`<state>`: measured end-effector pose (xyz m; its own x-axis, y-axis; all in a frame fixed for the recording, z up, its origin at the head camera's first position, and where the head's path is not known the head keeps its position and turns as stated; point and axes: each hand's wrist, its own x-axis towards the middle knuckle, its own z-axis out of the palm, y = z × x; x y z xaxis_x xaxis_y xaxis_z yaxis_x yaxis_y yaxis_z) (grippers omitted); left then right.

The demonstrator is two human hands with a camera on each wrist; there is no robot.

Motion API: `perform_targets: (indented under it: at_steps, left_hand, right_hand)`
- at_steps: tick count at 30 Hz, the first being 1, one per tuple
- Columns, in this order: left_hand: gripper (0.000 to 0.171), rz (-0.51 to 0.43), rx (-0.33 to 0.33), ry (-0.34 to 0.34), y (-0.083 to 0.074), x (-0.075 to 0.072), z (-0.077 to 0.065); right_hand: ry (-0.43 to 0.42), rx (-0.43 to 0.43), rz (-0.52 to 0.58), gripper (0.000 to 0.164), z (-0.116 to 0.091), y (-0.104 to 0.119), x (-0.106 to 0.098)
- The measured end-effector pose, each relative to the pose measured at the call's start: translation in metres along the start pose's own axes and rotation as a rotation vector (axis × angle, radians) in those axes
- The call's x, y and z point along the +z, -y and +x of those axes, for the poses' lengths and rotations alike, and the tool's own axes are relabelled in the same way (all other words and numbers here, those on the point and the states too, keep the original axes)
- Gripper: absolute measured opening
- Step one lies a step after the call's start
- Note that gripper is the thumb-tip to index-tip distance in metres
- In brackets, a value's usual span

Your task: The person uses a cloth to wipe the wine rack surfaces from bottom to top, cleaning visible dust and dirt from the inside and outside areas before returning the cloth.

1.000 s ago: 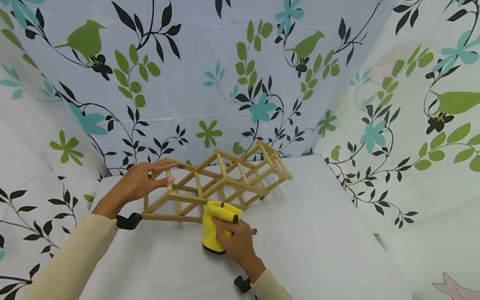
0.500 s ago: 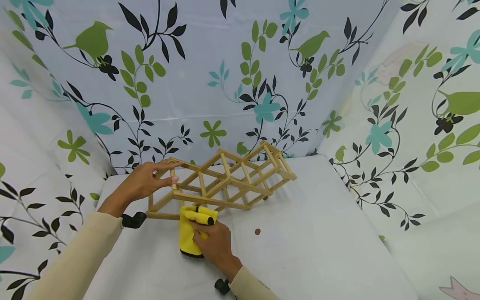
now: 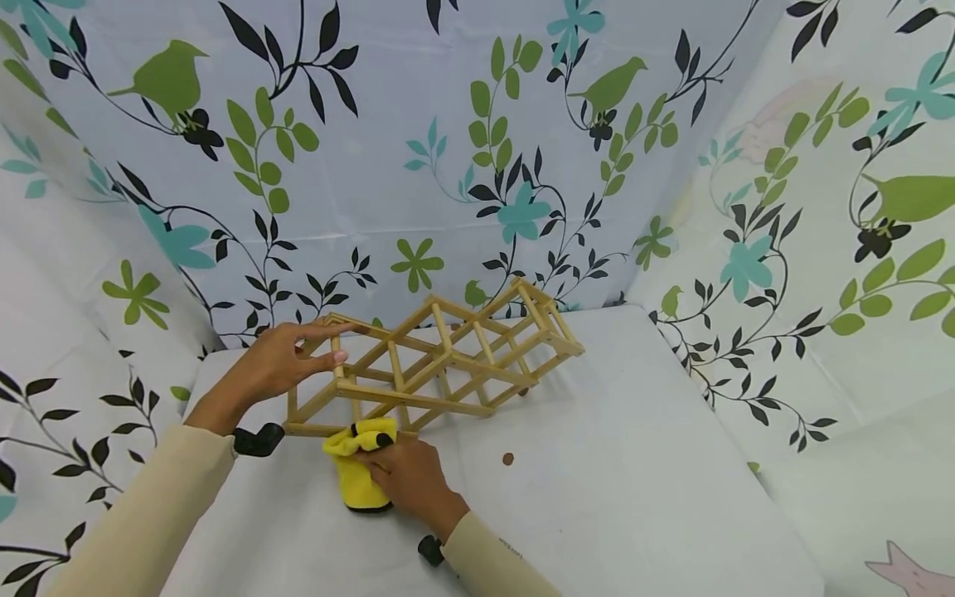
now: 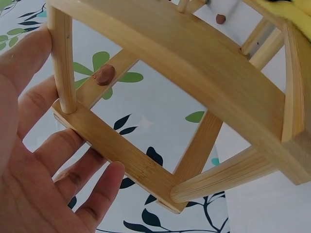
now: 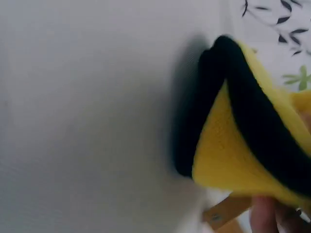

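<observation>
A wooden lattice rack [image 3: 448, 358], built of slats and round dowels, stands tilted on the table. My left hand [image 3: 279, 365] holds its left end; in the left wrist view my thumb lies along an upright dowel [image 4: 62, 58] and the fingers reach the slat [image 4: 131, 150]. My right hand [image 3: 412, 477] grips a folded yellow cloth [image 3: 361, 477] with black edging against the rack's lower front slat at the left. In the right wrist view the cloth [image 5: 233, 150] fills the right side, and most of that hand is hidden behind it.
A small brown round piece [image 3: 508, 458] lies on the white table [image 3: 612, 464] right of my right hand. Another brown lump [image 4: 104, 75] shows by a slat in the left wrist view. Leaf-patterned curtains [image 3: 358, 166] hang behind and on both sides.
My right hand has slid the yellow cloth leftward along the rack's lower front slat, uncovering the brown piece on the table. My left hand keeps its hold, and the rack stays put.
</observation>
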<state>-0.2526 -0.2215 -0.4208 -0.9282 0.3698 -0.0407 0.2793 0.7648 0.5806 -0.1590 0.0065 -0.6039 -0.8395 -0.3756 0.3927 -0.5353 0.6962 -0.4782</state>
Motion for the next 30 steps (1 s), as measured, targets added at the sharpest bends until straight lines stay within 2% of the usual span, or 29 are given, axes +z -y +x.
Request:
perform_targets:
  at_steps: [2,5,7,9,12,14,15,16,20,22,24,27,29,30]
  left_hand:
    - [0.064,-0.005,-0.001,0.004,0.0,0.001,0.0]
    - [0.064,-0.012,0.003,0.006,-0.001,0.004,0.002]
    - [0.064,-0.011,0.006,0.005,-0.001,0.004,0.002]
    - [0.064,-0.007,0.005,0.004,-0.001,0.002,0.002]
    - [0.065,0.003,0.004,0.004,0.0,-0.001,0.001]
    - [0.065,0.006,0.005,0.002,0.001,-0.001,0.0]
    - [0.065,0.008,0.004,0.0,0.001,-0.002,0.0]
    - [0.065,0.008,0.002,0.002,0.002,-0.002,-0.001]
    - [0.064,0.008,-0.003,0.01,0.001,-0.002,-0.001]
    - [0.064,0.005,-0.005,0.017,-0.001,-0.001,0.0]
    - [0.064,0.007,-0.003,0.019,-0.002,-0.001,0.001]
    - [0.066,0.01,-0.005,0.017,-0.002,-0.002,0.001]
    - [0.068,0.01,-0.01,0.017,-0.001,-0.002,0.001]
    - [0.069,0.009,-0.01,0.016,0.0,-0.002,0.001]
  right_hand:
    - [0.071,0.165,-0.008,0.023,0.0,-0.007,0.0]
    - [0.095,0.445,0.089,0.023,-0.009,-0.02,-0.006]
    - [0.087,0.516,0.125,0.024,-0.015,-0.024,-0.013]
    - [0.073,0.455,0.105,0.028,-0.018,-0.022,-0.019]
    - [0.007,0.196,0.058,0.029,-0.013,-0.009,-0.02]
    - [-0.032,0.084,0.015,0.027,-0.009,-0.003,-0.015]
    - [-0.04,0.078,0.032,0.026,-0.007,-0.003,-0.012]
    - [-0.027,0.112,0.057,0.025,-0.006,-0.004,-0.01]
    - [0.049,0.443,0.127,0.031,-0.018,-0.024,-0.01]
    - [0.014,0.528,0.147,0.034,-0.03,-0.035,-0.018]
    - [-0.128,0.522,0.174,0.035,-0.039,-0.042,-0.026]
    - [-0.395,0.392,0.217,0.033,-0.046,-0.05,-0.032]
    - [-0.465,0.359,0.234,0.03,-0.045,-0.052,-0.029]
    - [-0.439,0.363,0.256,0.029,-0.043,-0.052,-0.027]
